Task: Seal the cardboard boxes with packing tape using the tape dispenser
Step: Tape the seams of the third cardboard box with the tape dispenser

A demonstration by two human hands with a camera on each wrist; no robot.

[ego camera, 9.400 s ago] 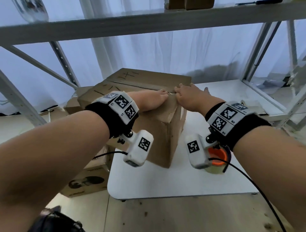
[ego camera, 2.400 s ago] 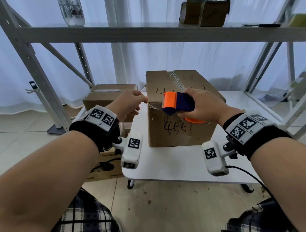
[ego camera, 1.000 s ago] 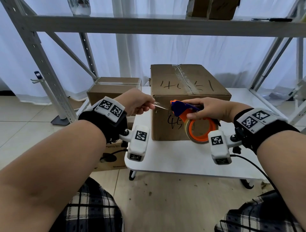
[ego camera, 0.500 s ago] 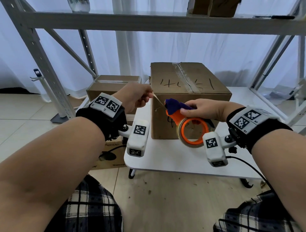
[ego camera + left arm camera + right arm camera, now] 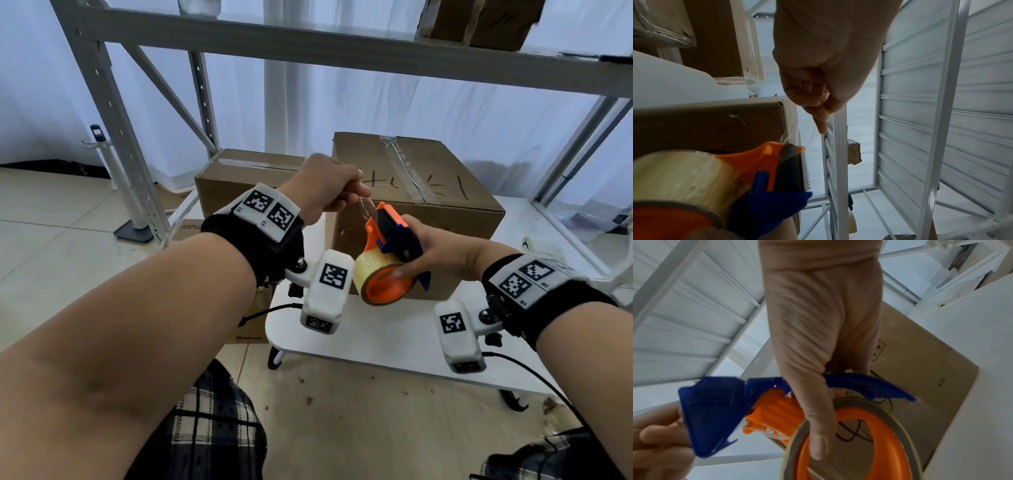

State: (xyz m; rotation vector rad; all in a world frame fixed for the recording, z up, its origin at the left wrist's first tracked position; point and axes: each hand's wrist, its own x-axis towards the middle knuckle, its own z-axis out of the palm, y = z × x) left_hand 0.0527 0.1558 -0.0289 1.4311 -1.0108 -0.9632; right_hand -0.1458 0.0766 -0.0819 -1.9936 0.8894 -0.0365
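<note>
Left hand (image 5: 325, 186) pinches tape end (image 5: 365, 206); right hand (image 5: 435, 246) grips tape dispenser (image 5: 387, 260)
Both held before the cardboard box (image 5: 445, 192), hiding part of its front; clear tape barely discernible

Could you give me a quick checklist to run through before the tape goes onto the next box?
1. Right hand grips the tape dispenser: ok.
2. Left hand pinches the free tape end just above the dispenser's roller: ok.
3. Free tape lies flat and untwisted: cannot tell; it is clear and thin in every view.
4. Large box on the white table has tape along its top seam: ok.
5. Smaller box behind the left hand is sealed: cannot tell.
6. Tape already touches a box: not ok; dispenser and tape are held in the air in front of the large box.
</note>
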